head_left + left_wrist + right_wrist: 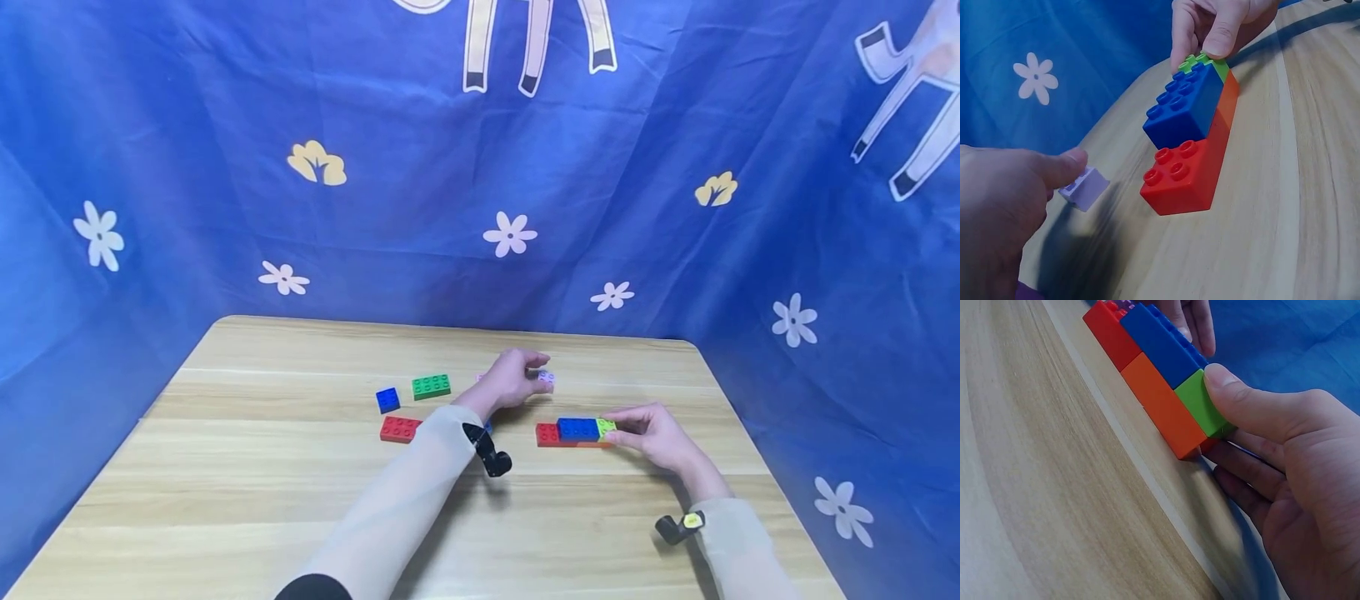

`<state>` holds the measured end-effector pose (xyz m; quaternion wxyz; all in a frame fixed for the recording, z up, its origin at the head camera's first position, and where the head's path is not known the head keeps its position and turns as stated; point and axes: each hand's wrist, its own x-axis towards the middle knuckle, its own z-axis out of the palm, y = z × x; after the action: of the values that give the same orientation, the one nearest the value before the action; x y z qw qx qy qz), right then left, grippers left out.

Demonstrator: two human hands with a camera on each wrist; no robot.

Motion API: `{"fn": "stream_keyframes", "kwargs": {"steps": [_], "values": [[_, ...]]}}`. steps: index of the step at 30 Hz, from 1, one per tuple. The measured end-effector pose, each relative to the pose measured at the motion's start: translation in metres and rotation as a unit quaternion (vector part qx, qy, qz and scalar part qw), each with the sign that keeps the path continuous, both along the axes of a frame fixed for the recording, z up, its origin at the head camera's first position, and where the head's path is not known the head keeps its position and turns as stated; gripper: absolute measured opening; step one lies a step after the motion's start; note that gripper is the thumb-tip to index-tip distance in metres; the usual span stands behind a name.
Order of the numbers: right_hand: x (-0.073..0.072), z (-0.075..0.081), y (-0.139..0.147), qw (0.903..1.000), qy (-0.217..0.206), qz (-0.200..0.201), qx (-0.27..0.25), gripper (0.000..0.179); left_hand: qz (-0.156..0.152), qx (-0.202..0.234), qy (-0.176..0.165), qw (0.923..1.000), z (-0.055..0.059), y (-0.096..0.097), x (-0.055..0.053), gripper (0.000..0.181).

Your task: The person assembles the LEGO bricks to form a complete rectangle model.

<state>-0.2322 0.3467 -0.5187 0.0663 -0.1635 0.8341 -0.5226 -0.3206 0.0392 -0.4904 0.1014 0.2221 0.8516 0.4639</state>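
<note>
My right hand [660, 435] pinches the lime green brick [1200, 403] at the right end of a built row, thumb on its near side and fingers behind. Beside the lime brick, a blue brick [1185, 109] sits in the upper layer. Below them lie a red brick [1179, 181] and an orange brick [1163, 406], end to end. My left hand [510, 380] reaches over the table, thumb and forefinger spread about a small lavender brick [547, 379]. A gap shows between forefinger and brick in the head view; whether the thumb touches it is unclear.
Left of my left arm lie a small blue brick [387, 400], a green brick [431, 386] and a red brick [399, 429], partly behind the sleeve. A purple piece [1027, 292] shows beneath my left hand. Blue patterned cloth [420, 192] hangs around the wooden table [300, 500].
</note>
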Motion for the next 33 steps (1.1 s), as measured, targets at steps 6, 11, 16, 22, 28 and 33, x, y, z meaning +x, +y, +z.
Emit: {"fn": "stream_keyframes", "kwargs": {"steps": [6, 11, 16, 22, 28, 33], "values": [[0.0, -0.001, 0.0, 1.0, 0.0, 0.001, -0.003, 0.034, -0.002, -0.026, 0.01, 0.9996, -0.007, 0.005, -0.002, 0.058], [0.0, -0.003, 0.001, 1.0, 0.002, -0.002, -0.005, 0.034, 0.004, -0.043, 0.019, 0.9989, -0.01, 0.009, -0.002, 0.053], [0.0, -0.004, 0.001, 0.9999, 0.01, 0.001, -0.01, 0.033, 0.009, -0.069, 0.027, 0.9972, -0.011, 0.012, -0.002, 0.049], [-0.001, -0.003, 0.0, 0.9999, 0.008, -0.004, -0.008, 0.033, 0.027, -0.035, 0.019, 0.9989, -0.009, 0.008, 0.001, 0.046], [-0.001, -0.004, 0.0, 1.0, -0.002, -0.007, -0.007, 0.034, 0.031, 0.025, 0.018, 0.999, -0.004, 0.002, 0.002, 0.041], [-0.001, -0.005, 0.001, 1.0, -0.005, -0.005, -0.004, 0.034, 0.023, 0.044, 0.023, 0.9985, 0.001, 0.0, 0.005, 0.037]]}}
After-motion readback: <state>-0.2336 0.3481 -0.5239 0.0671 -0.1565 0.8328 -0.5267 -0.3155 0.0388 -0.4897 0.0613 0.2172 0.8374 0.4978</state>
